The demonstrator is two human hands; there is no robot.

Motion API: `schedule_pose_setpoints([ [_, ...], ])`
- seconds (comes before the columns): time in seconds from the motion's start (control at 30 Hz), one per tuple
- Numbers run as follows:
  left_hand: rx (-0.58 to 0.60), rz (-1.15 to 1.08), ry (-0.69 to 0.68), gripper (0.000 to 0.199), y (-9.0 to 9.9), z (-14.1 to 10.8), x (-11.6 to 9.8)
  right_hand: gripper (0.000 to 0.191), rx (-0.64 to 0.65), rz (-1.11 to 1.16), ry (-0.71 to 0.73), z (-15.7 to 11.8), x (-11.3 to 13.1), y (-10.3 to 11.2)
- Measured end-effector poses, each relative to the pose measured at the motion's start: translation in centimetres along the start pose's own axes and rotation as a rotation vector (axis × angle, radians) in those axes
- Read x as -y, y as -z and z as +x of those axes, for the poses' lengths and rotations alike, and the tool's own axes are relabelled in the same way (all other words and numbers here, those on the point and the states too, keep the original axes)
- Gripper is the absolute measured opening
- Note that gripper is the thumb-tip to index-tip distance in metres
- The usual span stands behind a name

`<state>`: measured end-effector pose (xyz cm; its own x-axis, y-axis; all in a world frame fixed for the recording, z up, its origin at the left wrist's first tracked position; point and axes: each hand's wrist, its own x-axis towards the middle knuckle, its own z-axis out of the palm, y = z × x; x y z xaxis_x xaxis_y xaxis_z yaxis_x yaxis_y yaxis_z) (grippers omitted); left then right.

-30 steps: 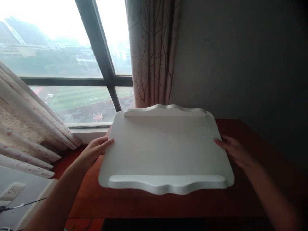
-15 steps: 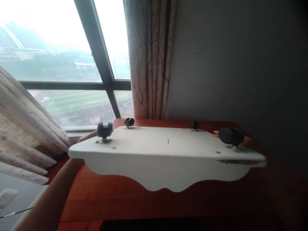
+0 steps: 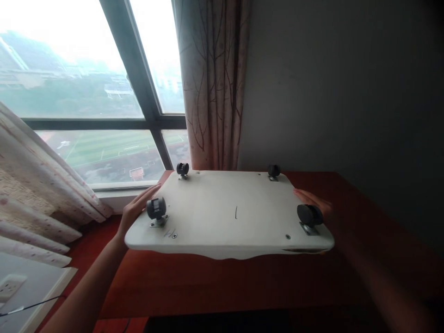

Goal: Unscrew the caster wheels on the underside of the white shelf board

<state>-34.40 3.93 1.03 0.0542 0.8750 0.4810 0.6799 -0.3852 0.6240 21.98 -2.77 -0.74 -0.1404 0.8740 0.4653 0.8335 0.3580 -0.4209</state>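
A white board-like piece of furniture (image 3: 222,208) with a wavy front edge is upside down above the red-brown table (image 3: 194,286), its black casters pointing up. One caster (image 3: 157,209) is at the near left corner, another (image 3: 310,215) at the near right. My left hand (image 3: 138,203) grips the piece's left side, fingers stretched along the edge. On the opposite side my right hand (image 3: 314,201) holds the right edge, partly behind the near right caster. A dark scrape marks the front right edge.
Behind the table are a patterned curtain (image 3: 215,92) and a grey wall (image 3: 329,92). A window (image 3: 93,101) is at the left, with another curtain below it. A wall socket (image 3: 12,286) and a thin cable (image 3: 41,303) show at the lower left.
The white piece has tilted so more of its caster side shows, and its near edge sits lower and farther away. Both hands have moved with it and show more.
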Motion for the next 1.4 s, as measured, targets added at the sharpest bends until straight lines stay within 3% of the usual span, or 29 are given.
schedule_pose_setpoints([
  [0.1,0.019,-0.052,-0.103,0.051,-0.2,-0.1,0.6,0.044,-0.019,-0.041,0.008,0.2,-1.2,-0.7],
  [0.4,0.072,-0.037,-0.085,0.049,-1.2,-0.1,2.0,0.046,-0.017,-0.103,0.041,0.3,-3.3,-2.4],
  [0.97,0.011,0.043,-0.118,0.046,-1.7,-0.7,2.9,0.053,0.026,-0.116,-0.039,-0.7,-2.4,-2.3],
  [1.2,0.006,0.048,0.046,0.052,-1.2,-0.7,2.5,0.057,-0.010,-0.092,-0.087,-1.4,-1.8,-2.4],
  [1.3,-0.013,0.012,0.159,0.053,-0.2,-2.0,1.1,0.055,-0.064,-0.151,-0.200,-3.1,-1.7,-2.3],
  [1.4,-0.128,-0.009,0.324,0.048,0.8,-4.3,-1.3,0.054,-0.054,-0.283,-0.329,-5.7,-1.4,-2.1],
])
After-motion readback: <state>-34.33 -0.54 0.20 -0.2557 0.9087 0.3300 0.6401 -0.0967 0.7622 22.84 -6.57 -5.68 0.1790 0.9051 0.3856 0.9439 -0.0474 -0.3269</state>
